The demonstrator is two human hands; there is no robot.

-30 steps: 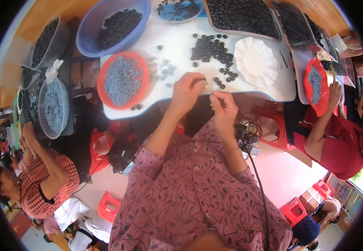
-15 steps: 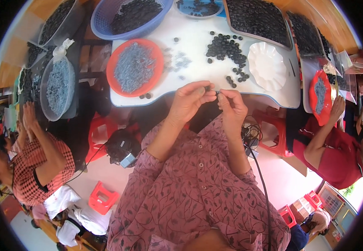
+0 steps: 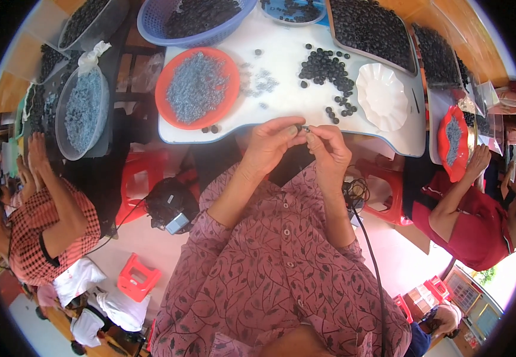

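Just off the table's near edge, my left hand (image 3: 270,144) pinches a small black round piece (image 3: 299,127) between thumb and fingers. My right hand (image 3: 330,150) is closed in a pinch right against it; what its fingertips hold is too small and too covered to name. The fingertips of both hands meet at the black piece. Ahead of my hands lies a loose pile of similar black round pieces (image 3: 324,69). To the left, an orange-red bowl (image 3: 232,83) holds many tiny grey-blue parts (image 3: 195,87).
A white scalloped dish (image 3: 381,97) sits right of the pile on the white table (image 3: 270,110). Behind stand a blue basket (image 3: 195,39) and a tray of black pieces (image 3: 371,30). Co-workers sit at left (image 3: 62,220) and right (image 3: 460,220). A cable (image 3: 376,262) hangs by my right arm.
My fingertips have come together; a small gap showed between the hands before. The whole view has shifted slightly, and the table's things stay in place.
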